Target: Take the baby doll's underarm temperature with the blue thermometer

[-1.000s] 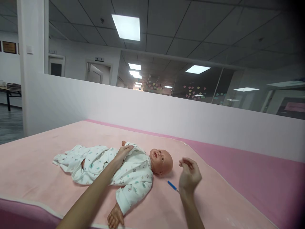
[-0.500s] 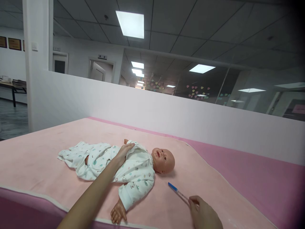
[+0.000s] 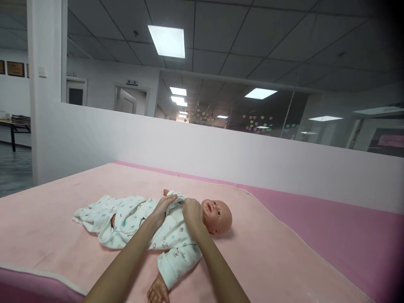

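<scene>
A baby doll (image 3: 217, 215) lies on its back in a white printed outfit (image 3: 172, 235), its head toward the right. My left hand (image 3: 163, 208) is closed on the front of the outfit at the chest, lifting the cloth's edge near the far arm. Close beside it, my right hand (image 3: 192, 212) is a fist over the doll's upper chest, below the chin. It grips a slim thermometer, of which only a bit of the blue end (image 3: 181, 203) shows between the hands, at the raised cloth. The rest of the thermometer is hidden by my fingers.
The doll rests on a pale pink mat (image 3: 277, 261) with a white-piped edge, over a darker pink surface (image 3: 331, 223). A low white wall (image 3: 221, 151) with glass above runs behind. At far left stands a table (image 3: 14, 126) with stacked items.
My right hand has moved left and away from me with the thermometer, from the mat beside the doll's head to its chest. My left hand stays on the outfit. The view has tilted slightly up.
</scene>
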A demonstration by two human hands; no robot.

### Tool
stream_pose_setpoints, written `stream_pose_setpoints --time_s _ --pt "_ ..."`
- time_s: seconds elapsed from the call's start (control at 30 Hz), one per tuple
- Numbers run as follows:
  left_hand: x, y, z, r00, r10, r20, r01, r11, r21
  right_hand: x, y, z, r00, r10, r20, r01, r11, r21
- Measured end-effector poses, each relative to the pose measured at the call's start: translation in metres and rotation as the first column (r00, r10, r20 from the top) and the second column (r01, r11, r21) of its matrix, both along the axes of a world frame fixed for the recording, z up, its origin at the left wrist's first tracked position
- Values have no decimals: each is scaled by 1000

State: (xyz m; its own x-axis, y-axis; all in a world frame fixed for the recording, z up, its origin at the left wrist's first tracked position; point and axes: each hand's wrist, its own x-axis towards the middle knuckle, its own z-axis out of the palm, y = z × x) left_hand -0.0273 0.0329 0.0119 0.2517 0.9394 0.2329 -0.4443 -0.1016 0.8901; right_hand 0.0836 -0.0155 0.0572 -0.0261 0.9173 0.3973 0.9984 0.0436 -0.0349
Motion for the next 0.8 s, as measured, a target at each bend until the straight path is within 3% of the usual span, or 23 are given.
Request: stream_pose_setpoints --time_s 0.1,0.23,0.4,0.47,0.6,0.7,0.8 --pt "2 7 -5 978 89 -187 -68 991 117 -5 13 -8 1000 -1 2 1 999 -39" --pt "2 26 -7 893 184 -411 -116 976 185 -5 15 -11 1000 -5 -12 5 999 -52" --pt "-8 66 4 629 426 -650 -191 895 403 -3 17 -16 999 -30 -23 29 997 -67" --pt "-8 79 6 505 514 -693 -123 838 532 -2 17 -17 999 -37 -24 36 997 -64" --pt "5 90 -2 309 608 -731 140 732 667 1 17 -18 998 -50 -22 49 997 -55" --pt "14 94 -7 206 663 -720 306 655 691 3 17 -19 998 -65 -24 63 996 -59" --pt "15 95 -7 127 711 -691 377 610 697 3 17 -19 997 -69 -31 67 996 -63"
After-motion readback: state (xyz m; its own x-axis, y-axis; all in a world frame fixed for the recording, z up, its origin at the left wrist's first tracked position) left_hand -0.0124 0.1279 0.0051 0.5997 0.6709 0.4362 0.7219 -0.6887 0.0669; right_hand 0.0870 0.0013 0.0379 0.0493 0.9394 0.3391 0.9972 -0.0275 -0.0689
